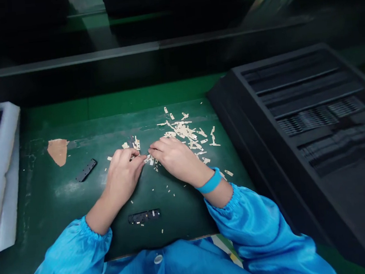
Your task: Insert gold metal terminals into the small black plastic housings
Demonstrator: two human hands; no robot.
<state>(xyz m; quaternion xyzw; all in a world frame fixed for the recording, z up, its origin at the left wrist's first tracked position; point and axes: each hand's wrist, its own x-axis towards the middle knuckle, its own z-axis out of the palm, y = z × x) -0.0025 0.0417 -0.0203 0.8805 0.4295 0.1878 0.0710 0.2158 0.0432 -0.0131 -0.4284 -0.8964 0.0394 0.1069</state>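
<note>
My left hand [121,174] is closed in a pinch, thumb and forefinger on a small pale piece [147,159] near the middle of the green mat. Right beside it, my right hand [180,158] has its fingers bent together at the other side of that piece. Whatever its fingertips hold is too small and partly hidden. A loose heap of pale flat strips [185,130] lies just beyond my right hand, and a few more strips [137,143] lie past my left fingers. Nearer my body rests a dark narrow part [144,217] with small light spots.
A second dark narrow part [86,170] lies to the left, below a brown scrap [58,152]. White foam trays [3,171] stand at the left edge. A large black slotted tray [248,117] fills the right side. Tiny pale bits dot the green mat [63,204].
</note>
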